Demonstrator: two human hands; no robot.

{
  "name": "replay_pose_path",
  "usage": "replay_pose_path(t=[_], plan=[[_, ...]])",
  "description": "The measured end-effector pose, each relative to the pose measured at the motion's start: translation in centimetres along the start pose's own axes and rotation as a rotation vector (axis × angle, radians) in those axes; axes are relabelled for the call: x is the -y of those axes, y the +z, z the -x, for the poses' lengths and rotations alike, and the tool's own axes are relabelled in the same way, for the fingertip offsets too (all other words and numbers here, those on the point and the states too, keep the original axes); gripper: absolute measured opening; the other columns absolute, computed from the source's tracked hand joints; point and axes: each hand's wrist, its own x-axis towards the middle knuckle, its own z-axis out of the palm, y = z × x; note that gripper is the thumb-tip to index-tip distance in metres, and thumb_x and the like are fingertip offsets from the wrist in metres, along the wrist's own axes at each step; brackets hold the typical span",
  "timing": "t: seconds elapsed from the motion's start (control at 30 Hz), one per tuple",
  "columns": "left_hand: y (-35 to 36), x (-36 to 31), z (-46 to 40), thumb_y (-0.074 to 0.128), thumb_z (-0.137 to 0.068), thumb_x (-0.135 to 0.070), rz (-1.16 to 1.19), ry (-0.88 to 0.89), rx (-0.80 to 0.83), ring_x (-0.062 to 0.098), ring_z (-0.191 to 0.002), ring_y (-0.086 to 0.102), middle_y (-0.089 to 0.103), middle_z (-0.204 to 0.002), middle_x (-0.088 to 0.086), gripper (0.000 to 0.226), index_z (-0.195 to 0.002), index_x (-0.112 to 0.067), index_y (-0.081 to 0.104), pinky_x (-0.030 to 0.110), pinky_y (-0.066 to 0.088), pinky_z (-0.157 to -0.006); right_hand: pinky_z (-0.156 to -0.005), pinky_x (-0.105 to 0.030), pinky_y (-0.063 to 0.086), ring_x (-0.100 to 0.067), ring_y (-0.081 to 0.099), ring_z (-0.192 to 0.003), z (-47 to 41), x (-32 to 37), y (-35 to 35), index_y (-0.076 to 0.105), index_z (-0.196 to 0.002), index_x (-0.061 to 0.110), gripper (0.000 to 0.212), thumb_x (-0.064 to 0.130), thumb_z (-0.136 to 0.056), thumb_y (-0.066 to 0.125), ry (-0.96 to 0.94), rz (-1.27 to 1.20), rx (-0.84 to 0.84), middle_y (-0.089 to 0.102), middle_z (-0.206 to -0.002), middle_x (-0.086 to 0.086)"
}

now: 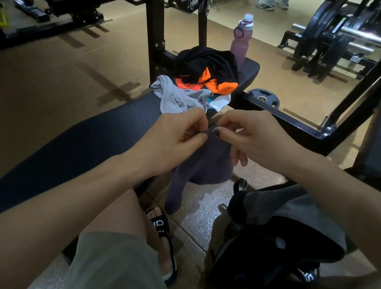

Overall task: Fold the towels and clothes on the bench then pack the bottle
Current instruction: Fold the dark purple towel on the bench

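hands: we've got both pinching the top edge of the purple towel (203,161), left hand (176,132) and right hand (257,139) almost touching, fingers curled onto the hem. Looks like we're hunting for a corner so it can hang straight before folding.

towel: it dangles off our fingertips past the bench's edge, down toward the sandal (165,239) at 6 o'clock. Letting it hang is probably how the creases drop out on their own.

bench (73,141): runs from 8 o'clock up to 12 o'clock. The near half of the pad is bare, which we reckon is the spot for laying folds flat.

pile: the gray shirt (177,95) sits just past our hands at 12 o'clock, with the black and orange clothes (208,70) heaped right behind it, touching. All still crumpled, so most of the folding isn't done yet.

bottle (240,40): pink, upright at the far end of the bench, just behind the pile around 12 o'clock. Parked out of the way since it goes in last.

bag (282,232): dark, on the floor at 4 o'clock by our right knee, within easy reach for packing. Can't tell if it's unzipped.
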Motion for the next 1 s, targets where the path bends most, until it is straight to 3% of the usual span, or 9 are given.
replay_pose_path(t=[0.17,0.33,0.5,0.63,0.73,0.87,1.0], plan=[[0.1,0.0,-0.1,0.063,-0.092,-0.008,0.016,0.009,-0.001,0.02,-0.076,0.064,0.065,-0.079,0.003,0.007,-0.089,-0.012,0.059,0.041,0.051,-0.07,-0.049,-0.014,0.043,-0.019,0.061,-0.041,0.2,-0.1,0.0,0.063,-0.09,0.01,0.014,0.018,-0.1,0.058,-0.012,0.039,-0.016,0.066,-0.054,-0.009],[0.4,0.1,-0.2,0.063,-0.092,-0.007,-0.012,0.032,0.04,0.014,-0.077,0.064,0.066,-0.082,-0.001,0.013,-0.091,-0.017,0.055,0.036,0.052,-0.071,-0.045,-0.031,0.052,-0.027,0.067,-0.048,0.1,-0.1,0.1,0.063,-0.106,0.014,0.01,0.014,-0.098,0.057,-0.003,-0.059,0.022,0.068,-0.071,-0.014],[0.7,0.6,-0.2,0.064,-0.093,-0.01,0.035,0.044,0.034,0.014,-0.081,0.066,0.067,-0.086,-0.001,0.008,-0.095,-0.014,0.058,0.036,0.054,-0.075,-0.048,-0.017,0.043,-0.027,0.064,-0.045,0.0,-0.3,0.2,0.062,-0.096,0.015,0.009,0.01,-0.099,0.055,-0.058,-0.013,-0.004,0.069,-0.069,-0.017],[1.4,2.4,0.9,0.061,-0.091,-0.027,-0.135,0.082,0.102,0.017,-0.076,0.058,0.057,-0.079,-0.003,0.014,-0.086,-0.015,0.055,0.045,0.049,-0.07,-0.05,-0.012,0.041,-0.016,0.062,-0.043,0.1,0.1,0.0,0.06,-0.097,0.015,0.01,0.008,-0.099,0.053,-0.063,0.036,-0.025,0.066,-0.059,-0.009],[1.6,3.6,1.7,0.056,-0.095,-0.034,-0.211,0.108,0.108,0.014,-0.076,0.051,0.049,-0.084,-0.009,0.02,-0.085,-0.018,0.05,0.04,0.047,-0.067,-0.051,-0.012,0.041,-0.015,0.061,-0.043,0.1,0.2,-0.2,0.061,-0.099,0.012,0.01,0.007,-0.099,0.053,-0.074,0.069,-0.05,0.064,-0.054,-0.004],[0.9,5.3,3.0,0.052,-0.098,-0.039,-0.373,0.159,0.161,0.003,-0.071,0.039,0.037,-0.085,-0.017,0.024,-0.081,-0.028,0.039,0.029,0.037,-0.059,-0.051,-0.027,0.05,-0.018,0.063,-0.044,-0.3,-0.2,-1.1,0.061,-0.1,0.011,0.01,0.007,-0.099,0.052,-0.037,0.07,-0.17,0.064,-0.056,-0.003],[-0.2,7.8,3.9,0.053,-0.098,-0.034,-0.51,0.105,0.202,0.011,-0.079,0.051,0.046,-0.093,-0.011,0.016,-0.092,-0.02,0.051,0.035,0.046,-0.061,-0.047,-0.025,0.05,-0.015,0.062,-0.042,-0.6,-1.4,-1.6,0.06,-0.1,0.01,0.01,0.006,-0.1,0.05,0.036,0.041,-0.227,0.064,-0.063,0.001]])
